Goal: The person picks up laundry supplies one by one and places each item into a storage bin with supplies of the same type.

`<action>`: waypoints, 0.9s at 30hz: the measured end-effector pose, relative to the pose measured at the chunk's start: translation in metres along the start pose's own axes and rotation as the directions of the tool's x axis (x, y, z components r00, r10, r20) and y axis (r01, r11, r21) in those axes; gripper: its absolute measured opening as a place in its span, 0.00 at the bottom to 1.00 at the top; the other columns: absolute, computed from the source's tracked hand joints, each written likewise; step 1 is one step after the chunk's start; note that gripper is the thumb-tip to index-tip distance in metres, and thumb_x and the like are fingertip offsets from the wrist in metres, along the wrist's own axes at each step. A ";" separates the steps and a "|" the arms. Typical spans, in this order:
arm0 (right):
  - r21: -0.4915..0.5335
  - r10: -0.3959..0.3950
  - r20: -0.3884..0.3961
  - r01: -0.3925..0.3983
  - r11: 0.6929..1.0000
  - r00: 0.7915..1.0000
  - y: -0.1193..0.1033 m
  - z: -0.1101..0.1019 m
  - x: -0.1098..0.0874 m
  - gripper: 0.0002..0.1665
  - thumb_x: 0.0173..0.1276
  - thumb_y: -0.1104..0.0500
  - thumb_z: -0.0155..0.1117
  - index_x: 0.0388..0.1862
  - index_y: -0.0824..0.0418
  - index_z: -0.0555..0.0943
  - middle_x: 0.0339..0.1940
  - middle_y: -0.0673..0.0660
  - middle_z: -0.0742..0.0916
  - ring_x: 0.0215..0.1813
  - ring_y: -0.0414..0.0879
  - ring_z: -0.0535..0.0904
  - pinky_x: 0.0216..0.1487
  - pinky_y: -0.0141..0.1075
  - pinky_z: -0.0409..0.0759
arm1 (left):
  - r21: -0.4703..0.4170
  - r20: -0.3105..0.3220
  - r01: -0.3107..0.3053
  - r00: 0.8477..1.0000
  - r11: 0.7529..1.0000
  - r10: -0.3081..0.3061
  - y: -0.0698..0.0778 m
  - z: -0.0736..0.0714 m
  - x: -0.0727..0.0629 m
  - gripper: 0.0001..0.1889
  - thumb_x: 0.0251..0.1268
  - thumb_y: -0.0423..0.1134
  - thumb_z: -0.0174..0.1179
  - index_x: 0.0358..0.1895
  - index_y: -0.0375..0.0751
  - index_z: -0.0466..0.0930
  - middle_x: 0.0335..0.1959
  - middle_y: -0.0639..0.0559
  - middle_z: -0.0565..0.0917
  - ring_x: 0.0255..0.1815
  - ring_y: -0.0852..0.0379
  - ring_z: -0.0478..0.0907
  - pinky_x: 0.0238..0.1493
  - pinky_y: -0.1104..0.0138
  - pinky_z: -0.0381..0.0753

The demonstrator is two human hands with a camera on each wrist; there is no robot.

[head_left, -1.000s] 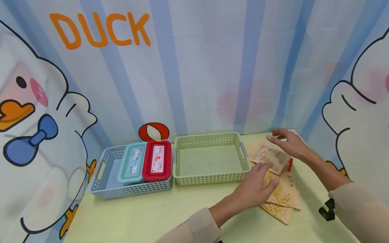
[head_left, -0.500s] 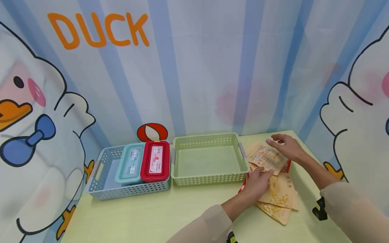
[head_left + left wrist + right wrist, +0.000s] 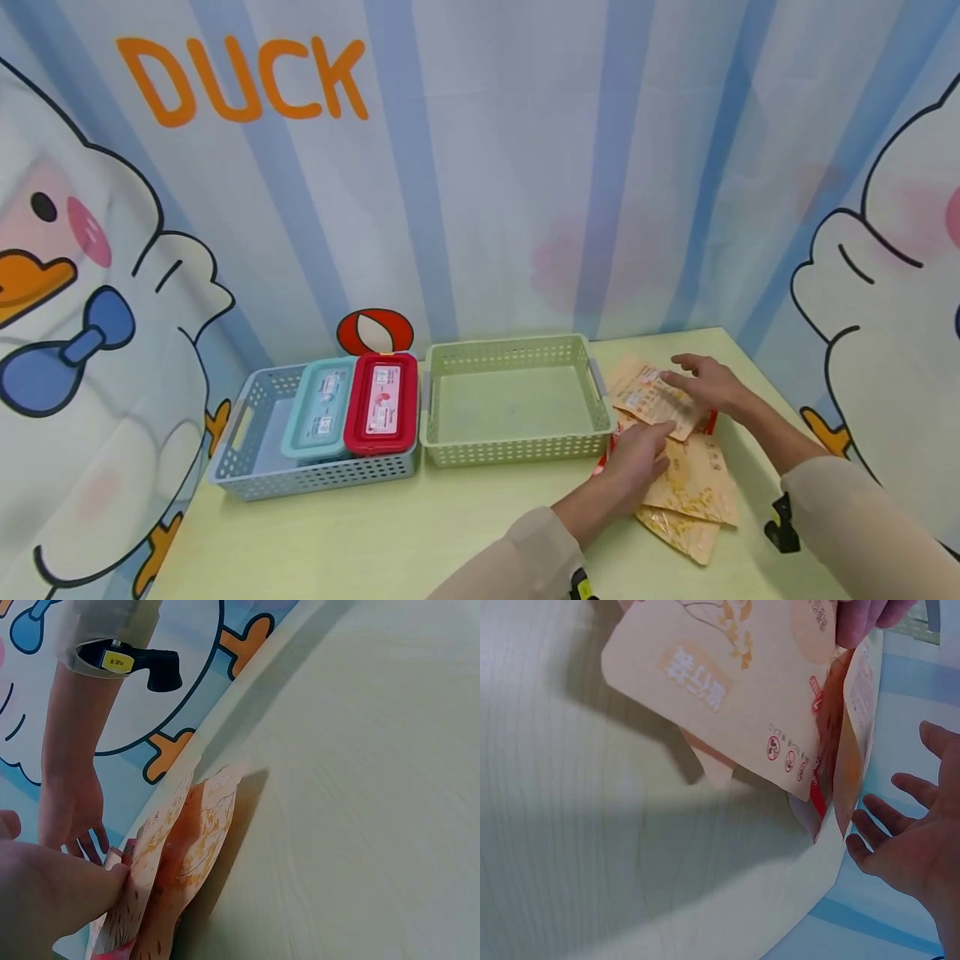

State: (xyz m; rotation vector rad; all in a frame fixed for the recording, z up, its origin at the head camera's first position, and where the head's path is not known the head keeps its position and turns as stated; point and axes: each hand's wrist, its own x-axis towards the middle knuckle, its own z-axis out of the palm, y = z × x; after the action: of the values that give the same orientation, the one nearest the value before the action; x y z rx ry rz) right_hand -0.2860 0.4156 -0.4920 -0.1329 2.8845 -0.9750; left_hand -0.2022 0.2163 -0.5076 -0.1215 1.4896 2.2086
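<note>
Several beige food pouches point(image 3: 693, 483) with yellow leaf prints and red edges lie overlapped at the table's right side. My left hand point(image 3: 633, 462) pinches a pouch at the left of the pile, thumb over its face. In the left wrist view, pouches point(image 3: 191, 855) stand tilted and fanned apart by the left thumb point(image 3: 75, 889). My right hand point(image 3: 708, 383) hovers by the far upper pouch point(image 3: 656, 396), fingers spread and holding nothing. The right wrist view shows that hand point(image 3: 922, 832) beside the pouch edges, fingertips close to them.
A green perforated basket point(image 3: 517, 450) stands left of the pouches. Beside it, a blue basket point(image 3: 255, 479) holds a teal-lidded box point(image 3: 321, 408) and a red-lidded box point(image 3: 382, 404). A duck-print curtain point(image 3: 510, 167) hangs behind the pale table point(image 3: 337, 542).
My left hand has moved slightly right and closed onto a pouch, and a red pouch edge now shows left of it. The right hand stays near the far pouch.
</note>
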 end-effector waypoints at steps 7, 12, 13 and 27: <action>-0.038 -0.001 0.020 0.002 0.999 1.000 0.006 0.005 0.000 0.40 0.85 0.48 0.55 0.78 0.79 0.63 0.73 0.86 0.68 0.71 0.81 0.67 0.63 0.69 0.75 | 0.014 -0.004 0.002 1.000 1.000 -0.002 -0.001 0.003 0.002 0.39 0.72 0.41 0.66 0.77 0.21 0.61 0.76 0.29 0.66 0.78 0.31 0.63 0.76 0.43 0.67; -0.031 -0.001 0.034 0.002 1.000 0.999 0.008 0.006 -0.002 0.42 0.85 0.47 0.55 0.77 0.81 0.62 0.73 0.85 0.69 0.72 0.80 0.67 0.64 0.69 0.74 | 0.012 -0.005 0.014 1.000 1.000 -0.014 0.000 0.004 0.003 0.41 0.73 0.41 0.66 0.79 0.21 0.58 0.80 0.29 0.62 0.79 0.31 0.62 0.76 0.44 0.67; -0.030 -0.002 0.033 0.003 1.000 0.999 0.008 0.006 -0.002 0.42 0.85 0.47 0.55 0.77 0.81 0.62 0.73 0.85 0.69 0.72 0.80 0.67 0.64 0.69 0.74 | 0.012 -0.008 0.016 1.000 1.000 -0.015 0.000 0.005 0.003 0.41 0.73 0.42 0.66 0.79 0.21 0.58 0.79 0.29 0.63 0.79 0.31 0.62 0.76 0.44 0.67; -0.051 0.003 -0.002 -0.003 0.999 1.000 0.011 0.007 -0.002 0.42 0.85 0.47 0.54 0.75 0.84 0.62 0.72 0.84 0.70 0.70 0.80 0.69 0.64 0.69 0.74 | 0.040 0.008 0.020 1.000 0.999 -0.020 -0.001 0.005 0.004 0.42 0.73 0.44 0.66 0.79 0.21 0.58 0.78 0.29 0.64 0.79 0.33 0.62 0.76 0.44 0.67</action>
State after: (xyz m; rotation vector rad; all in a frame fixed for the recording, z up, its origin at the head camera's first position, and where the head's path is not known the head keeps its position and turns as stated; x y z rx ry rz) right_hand -0.2842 0.4202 -0.5039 -0.1308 2.9112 -0.9025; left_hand -0.2041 0.2226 -0.5075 -0.1137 1.5213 2.1595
